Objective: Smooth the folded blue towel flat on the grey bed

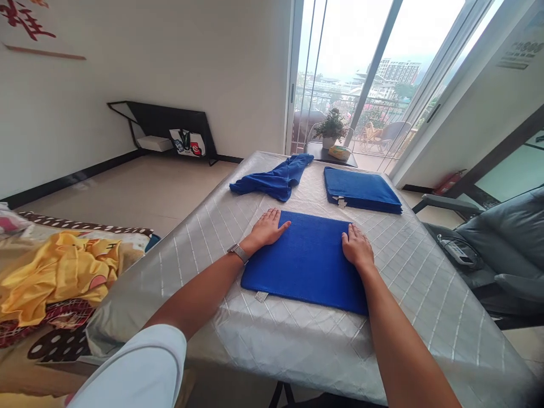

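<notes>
A folded blue towel point(309, 260) lies flat in the middle of a table covered with a silver quilted cloth point(425, 283). My left hand point(268, 226) rests flat on the towel's far left corner, fingers stretched out. My right hand point(356, 247) lies flat on the towel's right edge, fingers together and extended. A watch sits on my left wrist point(238, 252). Farther back, a stack of folded blue towels point(361, 190) sits at the right, and a crumpled blue towel point(276, 178) lies at the left.
A grey massage chair point(493, 243) stands right of the table. Yellow and patterned fabric point(55, 272) lies on a surface at the left. A small dark table with a potted plant point(330, 129) stands by the glass balcony doors. A black shelf point(170, 127) leans at the far wall.
</notes>
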Motion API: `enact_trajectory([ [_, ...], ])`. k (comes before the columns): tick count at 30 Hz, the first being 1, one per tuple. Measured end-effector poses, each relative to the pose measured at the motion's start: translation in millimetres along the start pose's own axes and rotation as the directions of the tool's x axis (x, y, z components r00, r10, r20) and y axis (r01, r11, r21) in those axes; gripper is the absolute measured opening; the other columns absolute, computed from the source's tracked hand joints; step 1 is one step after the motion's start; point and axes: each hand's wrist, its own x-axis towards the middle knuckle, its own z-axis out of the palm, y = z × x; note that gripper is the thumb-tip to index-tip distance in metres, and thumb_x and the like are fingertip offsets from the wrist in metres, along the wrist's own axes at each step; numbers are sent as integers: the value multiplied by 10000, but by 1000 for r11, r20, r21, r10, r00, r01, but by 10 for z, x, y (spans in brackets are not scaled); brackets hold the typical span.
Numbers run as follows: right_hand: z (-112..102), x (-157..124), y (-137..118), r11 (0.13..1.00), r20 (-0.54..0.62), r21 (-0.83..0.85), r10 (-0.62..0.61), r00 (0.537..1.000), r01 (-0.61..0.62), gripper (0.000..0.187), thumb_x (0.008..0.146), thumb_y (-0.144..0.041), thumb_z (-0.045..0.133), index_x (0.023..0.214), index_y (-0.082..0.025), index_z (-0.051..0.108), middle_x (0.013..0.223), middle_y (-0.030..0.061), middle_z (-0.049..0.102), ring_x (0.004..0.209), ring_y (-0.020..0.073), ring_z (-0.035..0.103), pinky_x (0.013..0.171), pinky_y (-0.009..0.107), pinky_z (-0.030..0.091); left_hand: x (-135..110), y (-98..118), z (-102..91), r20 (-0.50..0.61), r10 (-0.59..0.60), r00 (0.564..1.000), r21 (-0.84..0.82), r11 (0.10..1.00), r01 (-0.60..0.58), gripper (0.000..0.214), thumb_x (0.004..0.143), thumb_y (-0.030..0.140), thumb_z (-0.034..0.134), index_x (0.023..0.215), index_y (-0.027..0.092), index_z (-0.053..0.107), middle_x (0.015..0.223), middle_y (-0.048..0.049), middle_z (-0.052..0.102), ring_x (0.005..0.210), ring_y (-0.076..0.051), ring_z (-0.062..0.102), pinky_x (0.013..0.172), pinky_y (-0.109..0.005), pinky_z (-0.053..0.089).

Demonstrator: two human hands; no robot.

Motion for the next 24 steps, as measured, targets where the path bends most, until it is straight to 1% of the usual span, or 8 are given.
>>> enact_trajectory([
  [4,-6,-9,-11,1000,-6,-26,4,1000,-4,652,1011,-419,172,1571,-98,261,1641,79,243,1498,192,222,1226,349,143,-6,1,-2,-13,1,1000,-6,1000,-1,912,973,683,81,1537,-12,256,1619,-192,227,1511,-276,183,1237,-392,132],
  [10,-65,-10,-49,997,-6,-73,25,1000,-25,647,1002,-420,196,1568,-119,280,1630,78,281,1472,214,289,1209,359,210,-11,10,0,-20,10,1000,-13,1000,-10,906,976,677,91,1534,-16,262,1616,-193,242,1511,-276,179,1237,-384,125],
  [14,-119,20,-77,993,33,-108,46,998,-42,643,985,-412,223,1575,-160,272,1631,64,284,1458,236,310,1182,408,274,-13,10,7,-31,6,999,-24,1000,-7,898,977,675,99,1531,-10,276,1613,-189,254,1508,-288,188,1235,-396,140],
  [17,-133,31,-83,989,38,-136,57,998,-52,649,983,-434,211,1582,-188,255,1636,52,273,1458,250,301,1157,445,311,-12,4,12,-33,11,999,-25,1000,-12,903,976,677,102,1531,-15,271,1612,-195,251,1509,-293,185,1236,-406,145],
  [19,-129,26,-81,989,40,-142,57,998,-51,648,984,-429,197,1587,-196,236,1643,37,254,1468,239,281,1163,445,300,-10,-1,18,-28,14,1000,-21,1000,-15,906,977,674,95,1531,-22,268,1612,-203,245,1509,-292,185,1235,-406,141],
  [24,-114,3,-75,994,54,-104,52,997,-46,646,989,-402,148,1594,-181,204,1658,5,192,1496,184,221,1205,409,218,1,-3,41,-35,19,999,-18,1000,-20,912,972,685,84,1539,-8,260,1615,-190,250,1510,-282,181,1235,-392,133],
])
